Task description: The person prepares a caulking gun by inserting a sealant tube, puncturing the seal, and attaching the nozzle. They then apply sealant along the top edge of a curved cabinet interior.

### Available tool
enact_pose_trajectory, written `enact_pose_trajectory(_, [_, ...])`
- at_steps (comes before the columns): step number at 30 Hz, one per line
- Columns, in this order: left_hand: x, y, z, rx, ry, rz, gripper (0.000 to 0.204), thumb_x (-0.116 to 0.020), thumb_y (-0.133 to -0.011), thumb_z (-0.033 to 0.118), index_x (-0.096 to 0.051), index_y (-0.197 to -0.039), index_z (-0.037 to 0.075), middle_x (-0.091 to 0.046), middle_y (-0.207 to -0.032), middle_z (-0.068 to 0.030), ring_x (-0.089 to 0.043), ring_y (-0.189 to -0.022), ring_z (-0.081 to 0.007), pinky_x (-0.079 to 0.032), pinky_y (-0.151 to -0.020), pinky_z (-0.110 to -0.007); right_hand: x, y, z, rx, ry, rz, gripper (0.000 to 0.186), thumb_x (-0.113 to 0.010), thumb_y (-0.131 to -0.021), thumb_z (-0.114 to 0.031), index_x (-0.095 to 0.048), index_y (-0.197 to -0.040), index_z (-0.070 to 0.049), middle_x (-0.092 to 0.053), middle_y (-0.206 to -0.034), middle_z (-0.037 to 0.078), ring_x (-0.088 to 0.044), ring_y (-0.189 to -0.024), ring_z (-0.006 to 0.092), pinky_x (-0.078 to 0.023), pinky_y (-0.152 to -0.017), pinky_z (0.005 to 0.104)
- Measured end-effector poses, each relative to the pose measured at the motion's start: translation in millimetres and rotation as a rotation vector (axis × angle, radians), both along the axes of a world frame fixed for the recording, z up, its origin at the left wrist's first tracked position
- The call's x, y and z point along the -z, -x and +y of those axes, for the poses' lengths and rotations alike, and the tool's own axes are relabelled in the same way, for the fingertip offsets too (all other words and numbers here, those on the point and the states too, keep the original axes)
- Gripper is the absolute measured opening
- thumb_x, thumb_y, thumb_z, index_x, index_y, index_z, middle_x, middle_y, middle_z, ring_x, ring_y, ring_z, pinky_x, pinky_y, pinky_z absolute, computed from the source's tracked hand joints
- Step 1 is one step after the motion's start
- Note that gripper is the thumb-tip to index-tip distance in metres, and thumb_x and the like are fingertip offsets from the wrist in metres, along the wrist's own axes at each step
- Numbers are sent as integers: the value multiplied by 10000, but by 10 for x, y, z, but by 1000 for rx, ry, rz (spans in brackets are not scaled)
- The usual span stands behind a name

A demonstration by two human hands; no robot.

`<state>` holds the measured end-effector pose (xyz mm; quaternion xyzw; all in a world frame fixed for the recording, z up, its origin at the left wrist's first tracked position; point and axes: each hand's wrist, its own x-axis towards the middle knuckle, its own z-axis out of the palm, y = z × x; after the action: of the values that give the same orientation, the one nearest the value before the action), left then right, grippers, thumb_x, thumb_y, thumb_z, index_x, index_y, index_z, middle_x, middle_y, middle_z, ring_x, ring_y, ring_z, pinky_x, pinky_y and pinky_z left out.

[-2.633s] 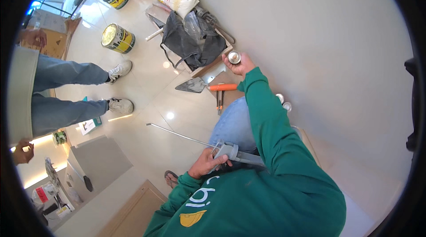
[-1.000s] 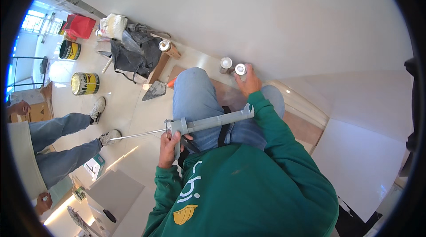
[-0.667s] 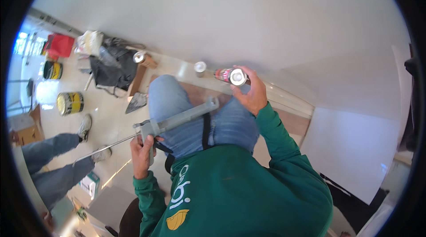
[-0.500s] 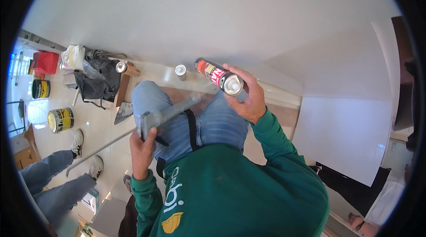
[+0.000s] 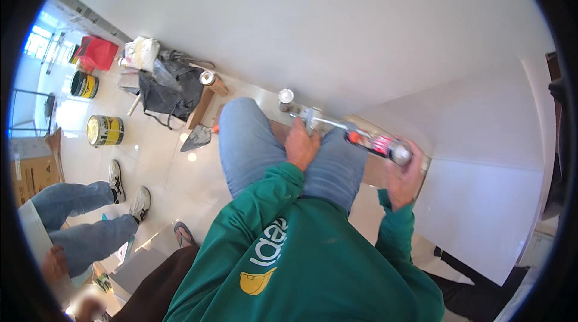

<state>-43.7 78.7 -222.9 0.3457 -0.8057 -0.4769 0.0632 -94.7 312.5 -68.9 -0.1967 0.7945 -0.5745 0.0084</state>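
Observation:
My left hand (image 5: 301,144) is closed round the grey handle part of a caulking gun (image 5: 310,120), held between my knees. A thin pale metal rod (image 5: 328,122) runs from it rightward to the dark end of a black and red cartridge (image 5: 376,143). Whether the rod touches that end or only overlaps it, I cannot tell. My right hand (image 5: 406,174), smeared a little by motion, grips the cartridge near its pale round end, beyond my right knee. The rest of the gun is hard to make out.
A white-topped can (image 5: 286,98) and an orange-brown cartridge (image 5: 214,83) stand by the wall. To the left are a black bag (image 5: 171,90), a trowel (image 5: 197,138) and a yellow-black bucket (image 5: 105,130). Another person's legs (image 5: 90,201) are at lower left; a white panel (image 5: 481,213) stands right.
My left hand has brought the caulking gun forward and right, turning it so the rod points right. My right hand has moved the cartridge right and nearer. The view has shifted.

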Motion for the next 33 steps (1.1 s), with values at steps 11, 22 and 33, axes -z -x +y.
enact_pose_trajectory(11, [232,-333,335,590,65,-209,536,-805,-892,400,-649,-1235,18,-760,-1042,-237,-737,-1009,-443,-571,-902,-549,-1058,-154,414,214,99,222,753,-746,-981,-452,-457,-1487,24,-661,-1284,195,-656,-1173,276,-525,-1060,427])
enact_pose_trajectory(22, [-772,-307,-100,478,-1032,131,552,-509,-1109,531,-681,-1207,16,-737,-944,-88,-716,-915,-173,-575,-840,-368,-164,-41,-544,8,691,-864,539,-524,-1116,-449,-531,-1418,-2,-699,-1189,142,-698,-1059,244,-600,-912,427])
enact_pose_trajectory(33, [-509,-117,-599,582,-1003,-279,631,-481,-1101,599,-620,-1238,-1,-738,-1053,-179,-731,-825,-193,-615,-727,-326,507,-75,-510,11,539,-1264,436,-535,-1114,-436,-601,-1223,-20,-717,-1058,127,-744,-889,230,-656,-694,376])
